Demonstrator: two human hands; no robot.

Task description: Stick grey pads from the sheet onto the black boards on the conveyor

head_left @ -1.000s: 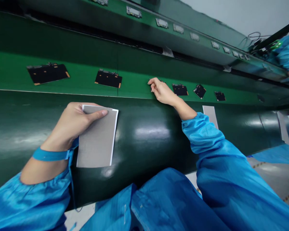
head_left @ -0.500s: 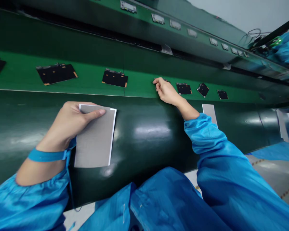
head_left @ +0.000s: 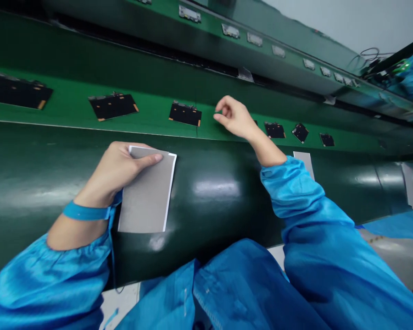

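Two hands differ: the right hand (head_left: 234, 117), earlier pinching a black board, now hovers loosely open above the green belt (head_left: 151, 120). Beside that belt, the left hand (head_left: 119, 170) still pinches the grey sheet (head_left: 147, 192).

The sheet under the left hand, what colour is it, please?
Grey sheet with a white edge, seen in the head view.

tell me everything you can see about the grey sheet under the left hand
The grey sheet is a flat, upright rectangle with a matte, finely textured grey face and a thin white border showing along its top and right edges. It looks like stiff film or card. It lies flat on the dark green surface near the belt. The left hand grips its upper left corner, thumb pressed across the top. Nothing else touches it.
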